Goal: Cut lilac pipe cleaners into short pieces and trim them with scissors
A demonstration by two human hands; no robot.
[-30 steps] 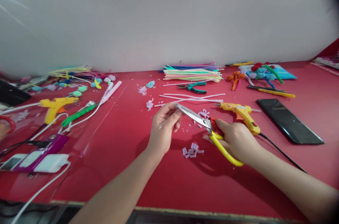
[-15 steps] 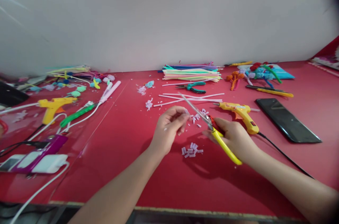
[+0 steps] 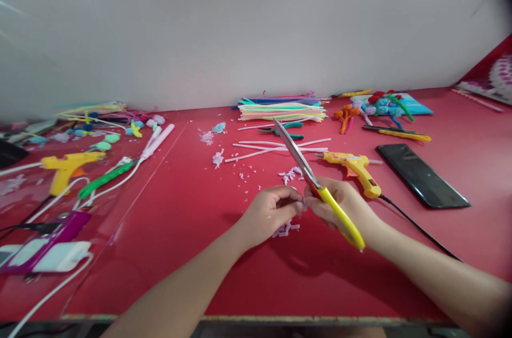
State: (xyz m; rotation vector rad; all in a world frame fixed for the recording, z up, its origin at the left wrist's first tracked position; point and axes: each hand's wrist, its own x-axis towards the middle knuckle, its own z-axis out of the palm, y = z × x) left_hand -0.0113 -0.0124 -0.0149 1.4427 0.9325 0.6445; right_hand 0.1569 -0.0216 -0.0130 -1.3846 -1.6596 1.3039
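My right hand (image 3: 344, 207) grips yellow-handled scissors (image 3: 308, 172), their closed blades pointing up and away to the left. My left hand (image 3: 272, 212) is curled low over a small pile of cut pale pink pieces (image 3: 286, 228) on the red table (image 3: 208, 252), its fingertips pinched close to the scissors' pivot; whether it holds a piece I cannot tell. More pink scraps (image 3: 291, 174) lie just beyond the hands.
A yellow glue gun (image 3: 354, 166) with a black cord lies right of the scissors, and a black phone (image 3: 422, 175) beyond it. Pipe cleaners (image 3: 282, 109), teal pliers (image 3: 286, 129), long pink stems (image 3: 276, 147) sit behind. At left: another glue gun (image 3: 66, 165), cables, chargers (image 3: 44, 252).
My left hand dropped from the scissors' blade tip down to the pile of cut pieces. The scissors swung upward, blades now pointing up and away. The view shifted slightly.
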